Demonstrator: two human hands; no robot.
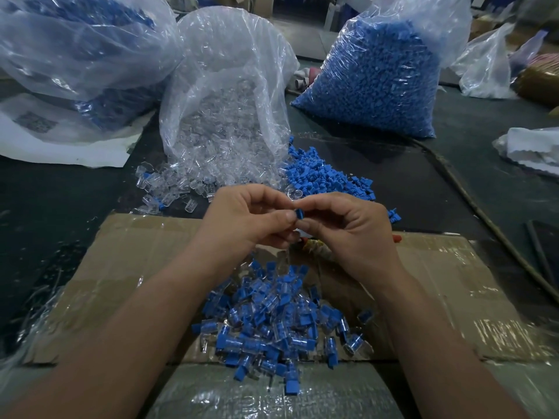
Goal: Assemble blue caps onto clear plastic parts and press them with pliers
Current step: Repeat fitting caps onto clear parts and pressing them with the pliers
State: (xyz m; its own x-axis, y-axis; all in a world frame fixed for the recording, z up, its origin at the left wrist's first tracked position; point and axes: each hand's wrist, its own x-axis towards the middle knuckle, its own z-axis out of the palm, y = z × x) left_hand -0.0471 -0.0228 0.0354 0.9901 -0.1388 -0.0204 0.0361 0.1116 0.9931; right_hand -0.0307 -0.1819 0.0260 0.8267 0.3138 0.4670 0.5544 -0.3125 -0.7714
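My left hand [245,219] and my right hand [348,228] meet above a cardboard sheet [127,267]. A small blue cap [299,213] is pinched between the fingertips of both hands, and a clear plastic part [295,195] shows just above them at my right fingertips. Pliers with a red tip [314,244] lie on the cardboard, mostly hidden under my right hand. Below my hands lies a heap of assembled clear parts with blue caps [272,322]. Loose blue caps [326,176] and loose clear parts [181,186] are spread behind my hands.
An open bag of clear parts [230,95] stands behind the hands. A full bag of blue caps [378,77] is at the back right, another large bag [78,49] at the back left. A cable [484,213] runs along the right. White cloth [532,149] lies far right.
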